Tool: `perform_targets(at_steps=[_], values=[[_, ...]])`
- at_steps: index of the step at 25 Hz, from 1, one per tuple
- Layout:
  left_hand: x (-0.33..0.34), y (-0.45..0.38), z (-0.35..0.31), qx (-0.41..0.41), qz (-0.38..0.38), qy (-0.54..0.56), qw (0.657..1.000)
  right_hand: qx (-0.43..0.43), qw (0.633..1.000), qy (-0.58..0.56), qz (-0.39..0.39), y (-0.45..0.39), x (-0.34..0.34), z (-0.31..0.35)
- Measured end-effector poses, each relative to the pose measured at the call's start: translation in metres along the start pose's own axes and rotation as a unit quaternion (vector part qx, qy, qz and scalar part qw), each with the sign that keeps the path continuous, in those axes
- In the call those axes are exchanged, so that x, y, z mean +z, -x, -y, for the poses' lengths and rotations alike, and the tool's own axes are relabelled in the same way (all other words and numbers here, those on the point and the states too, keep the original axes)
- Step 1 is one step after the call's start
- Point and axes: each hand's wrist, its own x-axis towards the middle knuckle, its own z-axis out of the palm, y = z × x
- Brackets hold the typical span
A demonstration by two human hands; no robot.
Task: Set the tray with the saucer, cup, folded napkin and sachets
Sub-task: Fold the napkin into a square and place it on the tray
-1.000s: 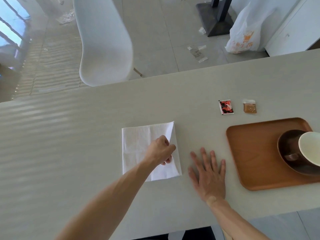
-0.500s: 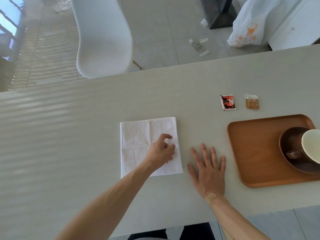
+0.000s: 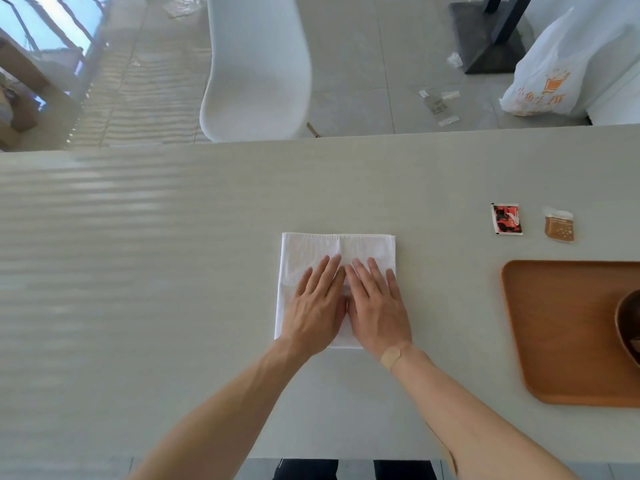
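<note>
- Head view: the left hand [image 3: 317, 308] and right hand [image 3: 375, 306] were laid flat, fingers spread, side by side on the white napkin [image 3: 363, 247], grasping nothing.
- Right of the hands, the wooden tray [image 3: 561, 334] was seen, a dark saucer [image 3: 628, 323] resting on it.
- Beyond the tray, two sachets were seen: a red sachet [image 3: 506, 219] and a brown sachet [image 3: 559, 226].

A white chair [image 3: 258, 67] stands beyond the grey table [image 3: 138, 271] — a printed plastic bag [image 3: 561, 67] sits on the floor.

tray [image 3: 568, 334] and saucer [image 3: 628, 327] cropped right
</note>
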Motion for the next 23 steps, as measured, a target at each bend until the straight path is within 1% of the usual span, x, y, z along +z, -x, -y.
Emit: perform_targets(at_steps=[2,3,6,9,11,14,16,18,20,23], values=[[0.007,0.001,0.004,-0.028,0.025,-0.009,0.999,0.025,0.999,0.022,0.039,-0.002,0.011,-0.002],[0.01,0.002,0.005,-0.034,0.033,-0.016,0.999,0.029,0.998,0.03,0.046,-0.001,0.016,-0.004],[0.01,0.006,0.019,-0.057,0.033,-0.036,0.997,0.041,0.997,0.03,0.055,0.0,0.021,-0.009],[0.002,0.018,0.056,-0.103,0.03,-0.066,0.992,0.074,0.995,0.033,0.055,0.003,0.019,-0.018],[-0.004,0.023,0.07,-0.112,0.046,-0.072,0.99,0.096,0.993,0.033,0.057,0.003,0.016,-0.021],[-0.008,0.023,0.068,-0.111,0.057,-0.071,0.99,0.098,0.992,0.034,0.064,0.003,0.013,-0.019],[-0.01,0.02,0.066,-0.115,0.04,-0.078,0.989,0.094,0.993,0.038,0.057,0.001,0.01,-0.017],[-0.013,0.003,0.059,-0.13,0.0,-0.056,0.99,0.079,0.996,0.03,0.034,-0.011,0.007,-0.011],[-0.013,-0.025,0.044,-0.112,-0.017,-0.019,0.993,0.047,0.998,0.017,0.024,-0.034,0.005,-0.002],[-0.003,-0.053,0.026,-0.036,0.021,-0.007,0.999,0.025,0.998,0.0,0.053,-0.062,0.012,0.0]])
